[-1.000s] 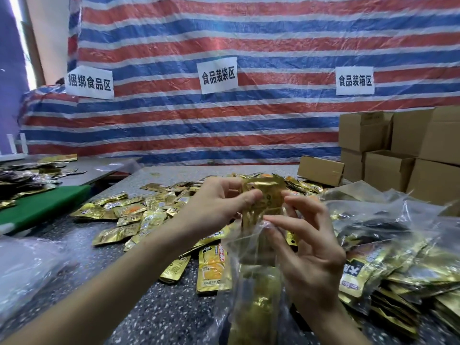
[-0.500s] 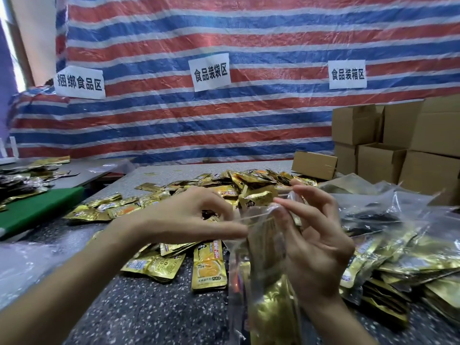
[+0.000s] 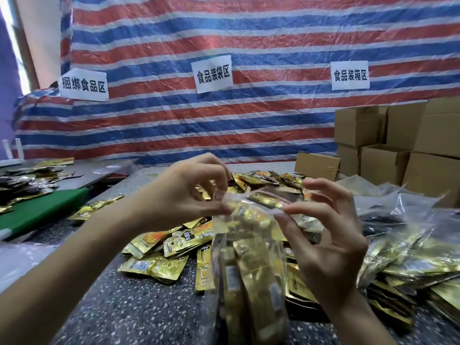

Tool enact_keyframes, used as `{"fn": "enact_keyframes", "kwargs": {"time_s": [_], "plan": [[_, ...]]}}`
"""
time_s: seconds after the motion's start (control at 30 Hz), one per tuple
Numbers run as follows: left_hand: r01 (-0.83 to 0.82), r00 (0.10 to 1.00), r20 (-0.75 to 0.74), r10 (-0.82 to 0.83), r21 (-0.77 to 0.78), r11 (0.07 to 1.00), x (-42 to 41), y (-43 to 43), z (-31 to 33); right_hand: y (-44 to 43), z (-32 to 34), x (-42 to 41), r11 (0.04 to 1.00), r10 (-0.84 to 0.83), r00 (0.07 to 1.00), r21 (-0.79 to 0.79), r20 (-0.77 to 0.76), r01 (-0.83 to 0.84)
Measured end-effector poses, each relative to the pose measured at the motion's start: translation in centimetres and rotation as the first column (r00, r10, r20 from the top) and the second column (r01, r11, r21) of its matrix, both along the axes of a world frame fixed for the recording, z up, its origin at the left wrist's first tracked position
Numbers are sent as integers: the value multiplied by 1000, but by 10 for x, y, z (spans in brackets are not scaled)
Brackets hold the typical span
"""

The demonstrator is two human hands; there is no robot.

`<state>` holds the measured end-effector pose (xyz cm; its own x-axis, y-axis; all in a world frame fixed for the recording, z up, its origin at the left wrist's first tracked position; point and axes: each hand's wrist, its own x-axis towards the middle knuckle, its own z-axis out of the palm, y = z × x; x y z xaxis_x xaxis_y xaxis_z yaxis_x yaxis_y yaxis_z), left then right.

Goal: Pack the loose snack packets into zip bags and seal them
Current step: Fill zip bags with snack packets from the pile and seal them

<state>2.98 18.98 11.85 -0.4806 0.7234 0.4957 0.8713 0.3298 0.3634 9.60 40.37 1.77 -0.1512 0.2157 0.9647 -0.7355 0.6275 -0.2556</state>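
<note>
A clear zip bag (image 3: 249,265) filled with gold snack packets stands upright in front of me, held above the speckled table (image 3: 119,307). My left hand (image 3: 184,192) pinches the left end of its top edge between thumb and fingers. On the right end of that edge, my right hand (image 3: 326,242) pinches with thumb and forefinger, its other fingers spread. Loose gold packets (image 3: 159,255) lie scattered on the table behind and left of the bag.
Filled clear bags (image 3: 408,247) are heaped at the right. Cardboard boxes (image 3: 383,145) stack at the back right. A green board (image 3: 39,212) and more packets lie on a side table at left. A striped tarp with paper signs hangs behind.
The gold packet held above the bag mouth has gone down inside. Both hands moved apart to the ends of the bag's top edge, and the bag has risen in view.
</note>
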Motion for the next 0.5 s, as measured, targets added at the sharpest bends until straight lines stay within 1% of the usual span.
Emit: {"fn": "enact_keyframes", "kwargs": {"time_s": [0.07, 0.1, 0.17, 0.23, 0.3, 0.33, 0.37, 0.4, 0.43, 0.47, 0.5], "plan": [[49, 996, 71, -46, -55, 997, -2, -5, 2, 4, 2, 1, 1000, 24, 993, 7, 114, -25], [83, 990, 122, -76, -54, 995, -2, -7, 3, 5, 3, 2, 998, 56, 980, -8, 192, -56], [129, 969, 215, -120, -28, 991, -1, -10, 6, 9, 6, 3, 987, 161, 916, -85, 367, -140], [156, 958, 250, -144, -30, 987, -2, -12, 7, 15, 9, 3, 936, 349, 790, -216, 504, -277], [193, 939, 295, -176, -29, 981, -1, -14, 7, 21, 11, 2, 841, 538, 602, -328, 590, -430], [221, 920, 332, -206, -8, 975, -1, -15, 8, 23, 12, 2, 802, 585, 509, -355, 631, -480], [243, 901, 366, -233, 18, 970, -1, -17, 8, 24, 12, 1, 781, 598, 439, -366, 671, -505], [248, 890, 384, -245, 44, 968, -2, -19, 7, 23, 12, 2, 779, 591, 398, -369, 701, -507], [230, 893, 384, -236, 63, 971, -2, -20, 7, 23, 11, 2, 785, 582, 383, -373, 717, -494], [195, 904, 372, -209, 75, 978, -3, -22, 5, 22, 11, 3, 793, 578, 389, -382, 717, -475], [151, 922, 349, -168, 75, 986, -5, -25, 4, 22, 11, 3, 805, 573, 417, -389, 705, -449]]}}
